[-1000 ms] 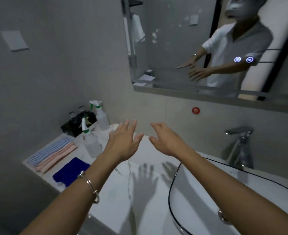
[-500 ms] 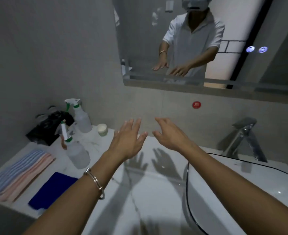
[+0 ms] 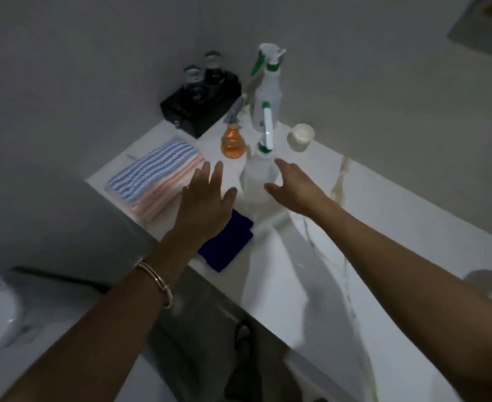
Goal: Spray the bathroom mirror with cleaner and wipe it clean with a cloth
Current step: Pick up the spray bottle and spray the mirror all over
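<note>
Between the spread left hand (image 3: pixel 202 203) and right hand (image 3: pixel 295 188) stands the spray bottle (image 3: pixel 258 177).

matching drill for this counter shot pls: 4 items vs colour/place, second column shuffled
Items:
1. near spray bottle
2. small bottle
3. folded cloth
4. striped towel

Descriptions:
A. dark blue, partly under the left hand
B. orange, behind the near sprayer
C. blue and pink, at the counter's left end
D. translucent white, just ahead of the right hand

Pairs: 1-D, 2-B, 3-A, 4-C
</note>
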`<state>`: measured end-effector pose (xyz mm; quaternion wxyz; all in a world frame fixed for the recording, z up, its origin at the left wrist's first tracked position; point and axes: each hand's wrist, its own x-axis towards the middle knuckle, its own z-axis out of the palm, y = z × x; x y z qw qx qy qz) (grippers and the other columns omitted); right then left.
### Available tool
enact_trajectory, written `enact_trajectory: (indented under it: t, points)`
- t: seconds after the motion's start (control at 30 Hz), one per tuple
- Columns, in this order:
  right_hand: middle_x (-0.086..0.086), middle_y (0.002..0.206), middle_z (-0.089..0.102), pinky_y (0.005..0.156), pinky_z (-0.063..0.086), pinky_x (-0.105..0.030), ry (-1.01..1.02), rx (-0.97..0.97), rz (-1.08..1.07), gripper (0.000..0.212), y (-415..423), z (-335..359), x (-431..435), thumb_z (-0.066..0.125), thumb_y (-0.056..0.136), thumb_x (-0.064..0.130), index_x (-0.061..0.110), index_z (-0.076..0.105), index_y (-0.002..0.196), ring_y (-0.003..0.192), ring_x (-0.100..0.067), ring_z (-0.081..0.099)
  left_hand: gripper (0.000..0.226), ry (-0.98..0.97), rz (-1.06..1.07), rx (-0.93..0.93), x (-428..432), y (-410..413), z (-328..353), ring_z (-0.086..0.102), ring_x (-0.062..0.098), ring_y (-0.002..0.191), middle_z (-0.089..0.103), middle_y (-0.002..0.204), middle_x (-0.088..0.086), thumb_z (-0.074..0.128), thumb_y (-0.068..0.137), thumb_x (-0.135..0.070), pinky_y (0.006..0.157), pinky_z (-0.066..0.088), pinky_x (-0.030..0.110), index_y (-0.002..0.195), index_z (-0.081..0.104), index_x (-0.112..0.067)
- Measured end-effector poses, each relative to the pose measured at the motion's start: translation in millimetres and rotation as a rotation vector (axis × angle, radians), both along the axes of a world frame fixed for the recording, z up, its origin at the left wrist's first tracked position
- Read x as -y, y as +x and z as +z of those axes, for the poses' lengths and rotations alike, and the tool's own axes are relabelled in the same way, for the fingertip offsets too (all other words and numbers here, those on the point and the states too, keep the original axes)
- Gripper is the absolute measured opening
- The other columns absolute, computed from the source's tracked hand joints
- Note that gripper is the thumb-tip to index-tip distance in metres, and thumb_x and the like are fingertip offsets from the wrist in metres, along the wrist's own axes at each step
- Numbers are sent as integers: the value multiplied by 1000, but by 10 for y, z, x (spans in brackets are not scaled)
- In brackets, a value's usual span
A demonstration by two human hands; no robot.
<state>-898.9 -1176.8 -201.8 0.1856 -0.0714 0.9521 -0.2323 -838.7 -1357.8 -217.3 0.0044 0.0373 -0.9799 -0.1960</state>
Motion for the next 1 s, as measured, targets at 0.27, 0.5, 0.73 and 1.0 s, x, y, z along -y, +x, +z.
enact_trajectory:
  t: [0.27, 0.5, 0.73, 1.0]
  points:
    - [-8, 116, 56, 86, 45, -35, -263, -118, -318, 45, -452, 81, 496, 61, 91, 31, 12, 45, 128, 100, -20, 53, 63, -5, 70, 100, 545, -35, -166, 9, 23, 145, 6, 159, 2, 24, 97, -51, 116, 15, 46, 150, 3, -23]
    - [-6, 96, 58, 75, 53, -41, -125, -240, -342, 30, -204, 131, 815, 51, 95, 42, 14, 51, 108, 87, -25, 61, 74, 36, -83, 5, 524, -197, 35, 20, 28, 142, 19, 155, 12, 47, 91, -48, 112, 27, 49, 149, 14, -16]
    - [-6, 97, 61, 71, 49, -39, -109, -476, -145, 32, 47, 969, 1188, 50, 94, 44, 15, 53, 105, 85, -27, 59, 96, 202, -101, 90, 668, -247, 451, 1, 24, 145, 1, 159, 3, 57, 84, -54, 114, 10, 54, 150, -6, -23]
    - [-3, 91, 58, 68, 47, -35, -247, -603, -270, 35, 524, 1670, 1211, 50, 94, 45, 13, 56, 107, 80, -26, 56, 109, 238, -135, -60, 495, -95, 1009, 39, 29, 128, 35, 144, 7, 75, 59, -59, 97, 42, 52, 144, 13, -29]
